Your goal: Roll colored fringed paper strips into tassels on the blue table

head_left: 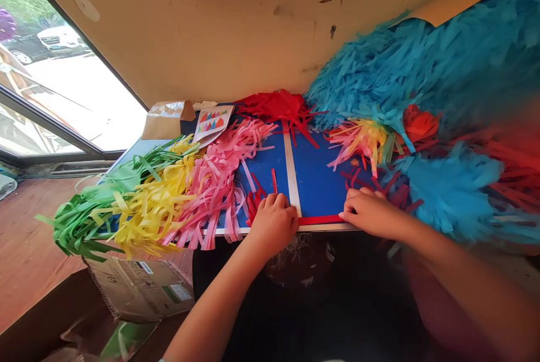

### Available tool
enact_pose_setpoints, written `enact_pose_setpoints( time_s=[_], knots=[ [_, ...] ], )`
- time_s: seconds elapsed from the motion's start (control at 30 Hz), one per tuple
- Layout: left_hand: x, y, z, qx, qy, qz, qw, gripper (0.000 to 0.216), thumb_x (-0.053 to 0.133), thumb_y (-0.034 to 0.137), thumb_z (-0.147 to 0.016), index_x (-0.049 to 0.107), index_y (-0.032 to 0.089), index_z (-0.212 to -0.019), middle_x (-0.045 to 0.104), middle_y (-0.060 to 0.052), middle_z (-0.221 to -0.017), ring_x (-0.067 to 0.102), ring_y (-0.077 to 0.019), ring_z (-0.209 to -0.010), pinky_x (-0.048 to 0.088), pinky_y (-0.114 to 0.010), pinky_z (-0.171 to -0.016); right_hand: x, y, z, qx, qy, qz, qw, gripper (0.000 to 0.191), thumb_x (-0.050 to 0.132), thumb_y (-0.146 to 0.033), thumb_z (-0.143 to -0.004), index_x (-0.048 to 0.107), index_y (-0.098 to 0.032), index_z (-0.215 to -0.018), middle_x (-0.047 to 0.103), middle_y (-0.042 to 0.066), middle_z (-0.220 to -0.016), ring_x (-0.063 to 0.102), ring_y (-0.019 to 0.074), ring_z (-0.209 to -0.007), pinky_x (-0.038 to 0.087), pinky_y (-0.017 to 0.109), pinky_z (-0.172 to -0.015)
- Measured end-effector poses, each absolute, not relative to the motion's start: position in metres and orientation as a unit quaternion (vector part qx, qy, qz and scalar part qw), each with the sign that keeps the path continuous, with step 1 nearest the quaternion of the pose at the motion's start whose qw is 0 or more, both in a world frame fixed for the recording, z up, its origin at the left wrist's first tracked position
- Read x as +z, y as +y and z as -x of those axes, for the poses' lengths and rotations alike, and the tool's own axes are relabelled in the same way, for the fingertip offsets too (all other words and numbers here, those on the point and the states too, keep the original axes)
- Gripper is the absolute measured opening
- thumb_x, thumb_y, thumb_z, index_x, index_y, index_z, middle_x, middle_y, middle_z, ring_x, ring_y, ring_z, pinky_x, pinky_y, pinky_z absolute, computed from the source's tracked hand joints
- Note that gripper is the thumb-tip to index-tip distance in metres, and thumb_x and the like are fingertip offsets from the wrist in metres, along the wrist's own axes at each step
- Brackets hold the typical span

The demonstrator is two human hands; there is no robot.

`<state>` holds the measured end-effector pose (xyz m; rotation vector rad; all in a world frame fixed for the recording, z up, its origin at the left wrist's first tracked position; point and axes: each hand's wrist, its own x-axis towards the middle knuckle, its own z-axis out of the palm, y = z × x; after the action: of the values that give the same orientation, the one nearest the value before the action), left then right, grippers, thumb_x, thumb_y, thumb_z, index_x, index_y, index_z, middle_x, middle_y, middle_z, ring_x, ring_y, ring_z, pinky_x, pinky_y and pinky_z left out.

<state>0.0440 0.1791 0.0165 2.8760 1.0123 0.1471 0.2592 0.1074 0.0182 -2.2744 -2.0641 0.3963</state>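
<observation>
A narrow red strip [320, 219] of tissue paper runs along the front edge of the blue table [320, 170], stretched between my two hands. My left hand [276, 218] is closed over its left end, with red fringe ends [255, 201] poking out behind the knuckles. At the other end my right hand [365, 211] pinches the strip with thumb and finger, its other fingers curled. Dark red fringe [399, 190] lies just beside and behind the right hand. Both palms are hidden from view.
Green [93, 210], yellow [156, 204] and pink tassels [221, 176] cover the table's left side. Red tassels [278, 108] lie at the back, a multicoloured tassel [367, 139] and blue piles [422, 63] at the right. A cardboard box [139, 289] stands below left.
</observation>
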Motion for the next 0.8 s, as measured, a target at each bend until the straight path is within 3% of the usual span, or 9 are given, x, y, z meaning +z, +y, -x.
enact_pose_setpoints(
  time_s=[0.17,0.27,0.37,0.47,0.6,0.8],
  knots=[
    [0.012,0.176,-0.046,0.039,0.320,-0.946,-0.025,0.017,0.047,0.021,-0.083,0.062,0.017,-0.084,0.058,-0.008,-0.091,0.052,-0.0253,-0.090,0.045,-0.040,-0.076,0.028,0.113,-0.250,0.107,-0.658,0.741,-0.078,0.023,0.049,-0.030,-0.079,0.060,-0.019,-0.063,0.060,0.008,-0.087,0.051,0.0236,-0.085,0.035,0.036,-0.068],
    [0.010,0.171,-0.049,0.075,0.316,-0.942,-0.084,0.020,0.047,0.015,-0.080,0.061,0.013,-0.094,0.057,-0.012,-0.112,0.052,-0.0278,-0.101,0.042,-0.044,-0.085,0.029,0.111,-0.241,0.020,-0.646,0.756,-0.099,0.013,0.050,-0.023,-0.074,0.061,-0.017,-0.076,0.060,0.010,-0.089,0.051,0.0261,-0.086,0.035,0.038,-0.069],
    [0.006,0.158,-0.058,0.124,0.257,-0.949,-0.132,0.031,0.041,0.013,-0.084,0.057,0.013,-0.111,0.047,-0.011,-0.133,0.044,-0.0259,-0.119,0.033,-0.043,-0.100,0.025,0.109,-0.235,-0.029,-0.644,0.760,-0.084,0.019,0.047,-0.013,-0.068,0.059,-0.017,-0.083,0.060,0.011,-0.090,0.051,0.0254,-0.086,0.035,0.038,-0.069],
    [-0.003,0.139,-0.071,0.117,0.191,-0.969,-0.102,0.044,0.037,0.029,-0.089,0.044,0.009,-0.128,0.038,-0.011,-0.140,0.035,-0.0226,-0.128,0.032,-0.035,-0.103,0.022,0.110,-0.235,-0.016,-0.645,0.760,-0.075,0.019,0.047,-0.014,-0.069,0.059,-0.017,-0.084,0.061,0.012,-0.091,0.052,0.0264,-0.087,0.035,0.039,-0.070],
    [-0.019,0.122,-0.077,0.084,0.208,-0.973,-0.049,0.074,0.034,0.059,-0.084,0.036,0.004,-0.133,0.034,-0.016,-0.141,0.030,-0.0244,-0.131,0.031,-0.034,-0.104,0.021,0.114,-0.239,-0.007,-0.645,0.760,-0.084,0.021,0.045,-0.014,-0.069,0.058,-0.017,-0.086,0.061,0.012,-0.093,0.051,0.0278,-0.090,0.036,0.042,-0.070],
    [-0.022,0.130,-0.045,0.079,0.322,-0.941,-0.061,0.077,0.043,0.062,-0.080,0.037,0.008,-0.134,0.036,-0.015,-0.140,0.034,-0.0258,-0.129,0.033,-0.039,-0.104,0.027,0.119,-0.251,0.017,-0.637,0.764,-0.102,0.020,0.047,-0.015,-0.067,0.059,-0.017,-0.082,0.062,0.011,-0.092,0.051,0.0271,-0.088,0.035,0.038,-0.068]
  ],
)
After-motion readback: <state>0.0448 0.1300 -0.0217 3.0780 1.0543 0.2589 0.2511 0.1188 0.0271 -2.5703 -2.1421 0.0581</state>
